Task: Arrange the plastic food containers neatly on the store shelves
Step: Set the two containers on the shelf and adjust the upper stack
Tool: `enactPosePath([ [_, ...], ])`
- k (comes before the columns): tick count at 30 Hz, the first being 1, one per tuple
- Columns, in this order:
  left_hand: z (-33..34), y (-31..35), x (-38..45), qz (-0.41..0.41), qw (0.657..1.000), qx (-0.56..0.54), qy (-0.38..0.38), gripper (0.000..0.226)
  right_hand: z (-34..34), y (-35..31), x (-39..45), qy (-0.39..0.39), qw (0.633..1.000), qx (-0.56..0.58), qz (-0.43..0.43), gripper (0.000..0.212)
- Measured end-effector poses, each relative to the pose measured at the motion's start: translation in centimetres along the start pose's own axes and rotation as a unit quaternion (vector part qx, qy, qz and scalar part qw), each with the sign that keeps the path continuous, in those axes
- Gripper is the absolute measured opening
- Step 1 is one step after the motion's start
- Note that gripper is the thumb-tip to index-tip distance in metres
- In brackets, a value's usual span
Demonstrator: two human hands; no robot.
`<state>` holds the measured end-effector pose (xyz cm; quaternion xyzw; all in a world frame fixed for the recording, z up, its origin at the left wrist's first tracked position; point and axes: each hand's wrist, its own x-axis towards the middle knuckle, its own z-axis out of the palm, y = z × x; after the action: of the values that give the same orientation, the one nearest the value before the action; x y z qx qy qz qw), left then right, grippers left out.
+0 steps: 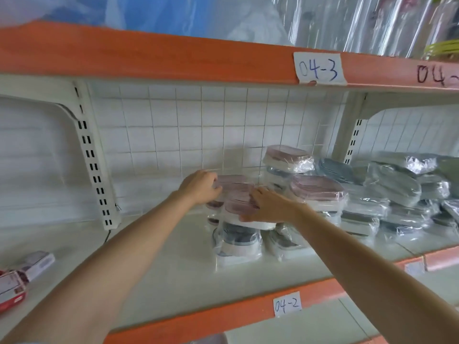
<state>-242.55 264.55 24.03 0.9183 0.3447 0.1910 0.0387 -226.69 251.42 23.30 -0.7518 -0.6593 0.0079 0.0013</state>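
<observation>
Plastic-wrapped food containers sit in stacks on the white shelf (161, 264) labelled 04-2. My left hand (201, 186) grips the far left edge of a pink-lidded container (234, 184) on top of a stack. My right hand (269, 207) lies flat on the front pink-lidded container (239, 207), fingers straight, thumb under its rim. Under it stands a wrapped blue-lidded container (237, 238). Another pink-lidded container (314, 188) and a taller stack (285, 157) stand just to the right.
Grey and blue wrapped containers (402, 192) are piled loosely on the right of the shelf. Small red and white boxes (22, 276) lie at the left front edge. The upper orange shelf (173, 58) overhangs; a slotted upright (93, 157) stands at the left.
</observation>
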Motion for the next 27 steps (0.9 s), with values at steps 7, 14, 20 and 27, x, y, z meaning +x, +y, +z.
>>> enactPosePath([
  [7, 2.6, 0.1, 6.1, 0.022, 0.996, 0.029, -0.086, 0.060, 1.1, -0.1, 0.4, -0.009, 1.000, -0.020, 0.013, 0.089],
  [14, 2.7, -0.1, 8.5, 0.012, 0.986, 0.059, -0.157, 0.076, 0.9, -0.3, 0.3, -0.015, 1.000, -0.015, 0.016, 0.095],
  [20, 3.2, -0.2, 6.5, 0.021, 0.997, -0.039, -0.067, 0.055, 0.9, -0.3, 0.4, -0.022, 1.000, -0.006, 0.011, 0.094],
  [27, 0.8, -0.1, 3.8, 0.023, 0.997, 0.074, 0.012, 0.089, 1.4, -0.6, -0.2, 0.021, 0.999, 0.016, 0.023, 0.089],
])
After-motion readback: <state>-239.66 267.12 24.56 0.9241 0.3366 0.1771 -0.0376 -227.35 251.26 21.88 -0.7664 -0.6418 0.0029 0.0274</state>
